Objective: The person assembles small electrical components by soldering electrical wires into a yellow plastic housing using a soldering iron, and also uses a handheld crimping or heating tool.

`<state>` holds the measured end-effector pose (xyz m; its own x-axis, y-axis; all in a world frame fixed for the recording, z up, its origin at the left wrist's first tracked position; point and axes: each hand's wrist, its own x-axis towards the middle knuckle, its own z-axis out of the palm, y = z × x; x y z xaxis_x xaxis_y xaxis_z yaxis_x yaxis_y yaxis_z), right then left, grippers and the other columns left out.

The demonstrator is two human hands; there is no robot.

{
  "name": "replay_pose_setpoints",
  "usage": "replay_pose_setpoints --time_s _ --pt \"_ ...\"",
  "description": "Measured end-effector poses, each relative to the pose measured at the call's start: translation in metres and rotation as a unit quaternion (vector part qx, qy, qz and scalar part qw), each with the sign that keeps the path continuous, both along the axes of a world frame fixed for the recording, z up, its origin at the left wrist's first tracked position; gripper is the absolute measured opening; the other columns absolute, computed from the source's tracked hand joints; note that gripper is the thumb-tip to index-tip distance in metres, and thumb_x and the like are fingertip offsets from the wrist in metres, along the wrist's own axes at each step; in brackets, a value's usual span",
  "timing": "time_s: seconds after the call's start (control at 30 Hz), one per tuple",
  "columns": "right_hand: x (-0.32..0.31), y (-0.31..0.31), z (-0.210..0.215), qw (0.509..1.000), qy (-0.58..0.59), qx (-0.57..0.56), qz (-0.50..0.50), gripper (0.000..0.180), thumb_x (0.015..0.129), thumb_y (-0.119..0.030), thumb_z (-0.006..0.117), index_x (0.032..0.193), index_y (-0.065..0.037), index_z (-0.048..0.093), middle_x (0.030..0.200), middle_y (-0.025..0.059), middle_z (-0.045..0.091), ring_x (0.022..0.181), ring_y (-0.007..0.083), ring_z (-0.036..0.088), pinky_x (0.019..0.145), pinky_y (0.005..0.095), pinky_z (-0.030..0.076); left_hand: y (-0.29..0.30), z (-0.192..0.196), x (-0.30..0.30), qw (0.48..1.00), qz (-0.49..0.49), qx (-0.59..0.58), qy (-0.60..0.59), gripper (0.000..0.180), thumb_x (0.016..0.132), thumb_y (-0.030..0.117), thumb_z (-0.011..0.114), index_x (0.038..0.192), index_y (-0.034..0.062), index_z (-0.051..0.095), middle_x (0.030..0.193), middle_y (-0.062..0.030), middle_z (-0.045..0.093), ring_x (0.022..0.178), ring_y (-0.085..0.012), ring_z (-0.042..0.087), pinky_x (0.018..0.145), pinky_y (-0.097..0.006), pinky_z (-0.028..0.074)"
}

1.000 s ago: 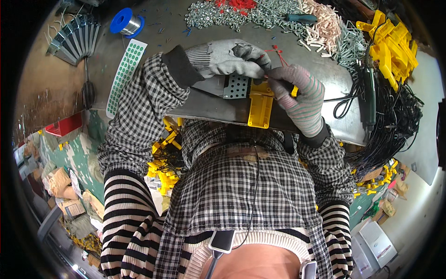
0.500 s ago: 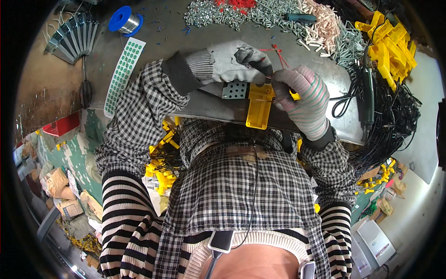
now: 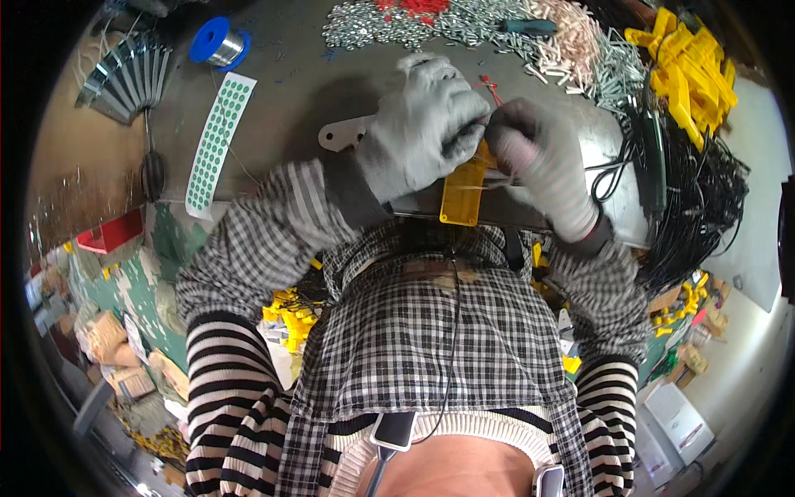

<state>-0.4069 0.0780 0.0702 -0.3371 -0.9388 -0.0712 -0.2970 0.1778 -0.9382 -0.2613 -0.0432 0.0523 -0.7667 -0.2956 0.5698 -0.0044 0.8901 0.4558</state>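
1. Yellow plastic housing (image 3: 460, 201): located at workbench's (image 3: 286, 99) near edge, partly covered by hands.
2. Left hand (image 3: 431, 120), grey-gloved: curled; contents concealed.
3. Right hand (image 3: 545, 157), striped-gloved: fingers drawn narrow; grip cannot be told.
4. Change: perforated plate now hidden, holed tab (image 3: 343, 134) exposed; handling judged still concentrated at housing's far end.

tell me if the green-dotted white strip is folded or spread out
Spread out: the white strip lies at length, green-dotted side up, with no fold showing.

Housing (image 3: 461, 201) nr front edge of tbl (image 3: 290, 103), w/ spool (image 3: 219, 45) L, screws (image 3: 476, 29) behind, cables (image 3: 704, 199) R.
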Motion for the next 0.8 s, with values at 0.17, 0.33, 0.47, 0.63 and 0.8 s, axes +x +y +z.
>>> replay_pose_setpoints --time_s 0.17,0.33,0.47,0.63,0.8 --pt "-0.007 0.0 0.015 0.985 -0.111 0.129 0.006 0.015 0.086 -0.015 0.062 0.09 -0.001 0.066 0.067 0.0081 0.063 0.055 0.011 0.057 0.052 0.0261 0.047 0.004 -0.006 -0.002 0.994 0.034 0.045 -0.092 0.02 0.07 0.012 0.069 0.088 0.0049 0.064 0.085 -0.0076 0.061 0.083 -0.0254 0.06 0.093 -0.039 0.045" --pt "-0.002 0.018 0.003 0.889 0.447 -0.067 0.078 0.028 0.079 -0.013 0.067 0.105 -0.005 0.062 0.082 0.0121 0.064 0.071 0.0297 0.064 0.062 0.0356 0.052 0.005 -0.021 -0.002 0.925 -0.012 0.369 -0.093 0.023 0.077 0.006 0.073 0.097 0.0001 0.063 0.092 -0.0104 0.062 0.088 -0.0225 0.061 0.084 -0.029 0.049" --pt "-0.011 0.002 0.02 0.971 0.091 0.194 0.104 0.027 0.079 -0.013 0.064 0.105 -0.007 0.062 0.089 0.0092 0.061 0.071 0.0265 0.062 0.057 0.0319 0.051 -0.001 -0.013 -0.004 0.993 -0.029 0.104 -0.039 0.02 0.075 0.011 0.07 0.094 0.0052 0.066 0.092 -0.0083 0.063 0.086 -0.0247 0.061 0.088 -0.034 0.048" --pt "-0.028 0.005 0.004 0.949 -0.204 0.211 0.116 0.021 0.089 -0.02 0.063 0.103 -0.005 0.062 0.084 0.009 0.066 0.066 0.0218 0.063 0.058 0.0269 0.052 -0.009 -0.005 -0.009 0.99 -0.031 0.006 -0.137 0.02 0.076 0.013 0.068 0.095 0.008 0.066 0.09 -0.0049 0.064 0.083 -0.0205 0.062 0.088 -0.034 0.048" --pt "-0.012 0.012 0.005 0.858 0.49 -0.102 0.116 0.02 0.085 -0.022 0.067 0.098 -0.008 0.061 0.079 0.0098 0.064 0.069 0.0308 0.063 0.061 0.0388 0.053 -0.008 -0.005 -0.01 0.853 -0.062 0.458 -0.243 0.025 0.085 0.013 0.068 0.107 0.0019 0.062 0.096 -0.0003 0.065 0.09 -0.0048 0.057 0.079 -0.021 0.048"
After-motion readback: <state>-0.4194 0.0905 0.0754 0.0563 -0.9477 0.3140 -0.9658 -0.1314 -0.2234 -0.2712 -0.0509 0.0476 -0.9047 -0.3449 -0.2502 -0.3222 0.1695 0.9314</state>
